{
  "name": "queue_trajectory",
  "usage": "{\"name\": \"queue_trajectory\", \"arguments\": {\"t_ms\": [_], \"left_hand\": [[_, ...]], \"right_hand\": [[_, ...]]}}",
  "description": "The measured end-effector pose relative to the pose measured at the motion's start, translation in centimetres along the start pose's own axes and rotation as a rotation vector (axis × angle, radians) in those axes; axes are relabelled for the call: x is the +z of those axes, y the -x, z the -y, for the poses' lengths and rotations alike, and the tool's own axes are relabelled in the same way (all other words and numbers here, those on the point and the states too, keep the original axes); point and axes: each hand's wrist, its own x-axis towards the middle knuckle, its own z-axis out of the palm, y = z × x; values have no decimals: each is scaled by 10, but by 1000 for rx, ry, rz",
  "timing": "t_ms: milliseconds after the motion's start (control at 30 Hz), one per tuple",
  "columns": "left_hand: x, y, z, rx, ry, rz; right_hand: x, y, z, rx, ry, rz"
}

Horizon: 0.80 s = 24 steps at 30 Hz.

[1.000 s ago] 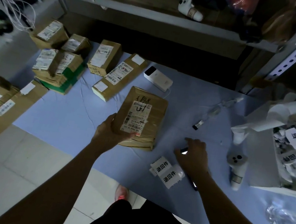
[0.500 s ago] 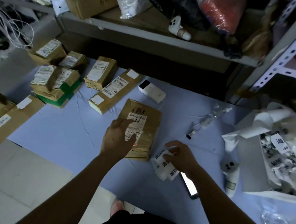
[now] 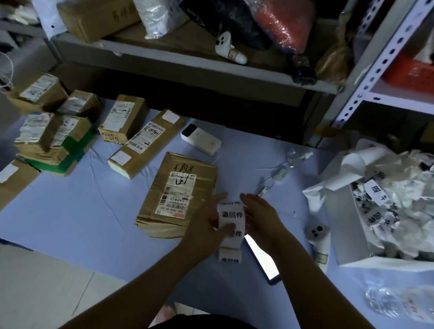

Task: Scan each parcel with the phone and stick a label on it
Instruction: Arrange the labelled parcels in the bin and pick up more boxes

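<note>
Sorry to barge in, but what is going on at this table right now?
A person is labelling parcels. The left hand and the right hand together pinch a label strip of white printed stickers, just right of a brown parcel lying flat on the blue table cover. The phone lies beside them, screen lit, in neither hand. None of the strip's stickers shows on that parcel yet. More parcels sit to the left.

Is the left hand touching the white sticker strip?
Touching. The head view shows the left hand with its thumb lying over the print on the sticker strip, pinching it.
</note>
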Motion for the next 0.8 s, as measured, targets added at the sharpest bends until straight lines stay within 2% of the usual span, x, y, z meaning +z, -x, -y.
{"name": "queue_trajectory", "arguments": {"t_ms": [100, 167, 300, 400, 467, 567, 667, 800], "left_hand": [[-12, -15, -13, -25, 64, -165], [-20, -24, -19, -23, 49, -205], [-27, -34, -17, 95, -220, -247], [-30, -36, -9, 347, -515, -173], [-30, -34, -6, 468, -603, -109], [-34, -34, -7, 539, -633, -71], [-40, -37, -12, 598, -790, 0], [-40, -29, -26, 543, -618, 24]], "right_hand": [[-2, 11, -3, -75, 305, 39], [-1, 16, -8, -195, 380, 104], [2, 17, -9, -340, 424, 22], [4, 17, -11, -427, 437, -20], [5, 17, -10, -479, 426, -10], [6, 19, -8, -511, 416, 32], [8, 21, -8, -531, 420, 54], [11, 22, -5, -561, 461, 45]]}}
